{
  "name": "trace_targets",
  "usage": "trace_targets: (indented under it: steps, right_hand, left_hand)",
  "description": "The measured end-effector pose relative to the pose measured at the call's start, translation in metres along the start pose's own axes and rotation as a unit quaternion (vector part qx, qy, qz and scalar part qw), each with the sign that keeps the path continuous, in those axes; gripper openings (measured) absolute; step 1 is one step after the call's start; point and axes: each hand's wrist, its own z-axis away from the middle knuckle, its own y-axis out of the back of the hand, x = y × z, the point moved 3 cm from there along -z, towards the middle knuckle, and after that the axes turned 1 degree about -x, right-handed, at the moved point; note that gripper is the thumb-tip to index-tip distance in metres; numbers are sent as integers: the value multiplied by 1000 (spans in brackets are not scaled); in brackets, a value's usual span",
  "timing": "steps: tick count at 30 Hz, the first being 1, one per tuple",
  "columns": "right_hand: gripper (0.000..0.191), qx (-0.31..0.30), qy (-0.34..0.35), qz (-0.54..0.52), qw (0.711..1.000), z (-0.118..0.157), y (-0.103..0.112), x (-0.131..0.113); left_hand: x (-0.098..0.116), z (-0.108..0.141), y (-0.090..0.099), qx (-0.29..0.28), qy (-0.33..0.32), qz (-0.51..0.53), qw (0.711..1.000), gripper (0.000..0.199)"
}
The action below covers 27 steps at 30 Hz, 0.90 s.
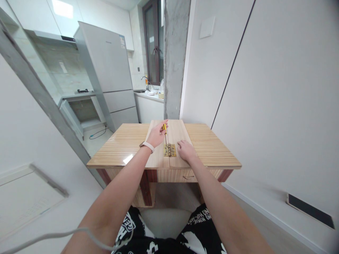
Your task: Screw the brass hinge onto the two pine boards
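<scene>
My left hand (156, 135) is closed around the yellow handle of a screwdriver (164, 129). The thin shaft points down toward a brass hinge (170, 150), its tip at the hinge's left leaf; whether it sits in a screw cannot be told. The hinge lies opened flat across the seam between two pale wooden boards (178, 131), and several screw spots show on its leaves. Just right of the hinge, my right hand (186, 151) rests on the right board with its fingers curled in. Anything inside those fingers is hidden.
The boards lie on a striped wooden table (212, 148) with a drawer (188, 176) under its front edge. A white wall (265, 88) stands close on the right. Behind are a grey column (176, 60) and a fridge (111, 63). A pale cable (60, 233) crosses near my left forearm.
</scene>
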Motion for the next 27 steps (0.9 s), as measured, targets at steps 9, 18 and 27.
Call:
trace_targets:
  steps: [9,18,27]
  right_hand:
    - [36,-10,-8,-1,1000,-1,1,-1]
    - [35,-6,-1,-4,1000,-2,0,0]
    - [36,-7,0,-5,1000,-1,0,0]
  left_hand:
    - [9,2,3,28,8,-64,998,51]
    - [6,0,-2,-10,17,0,1000,55]
    - [12,1,-2,-11,-8,-33,999,56]
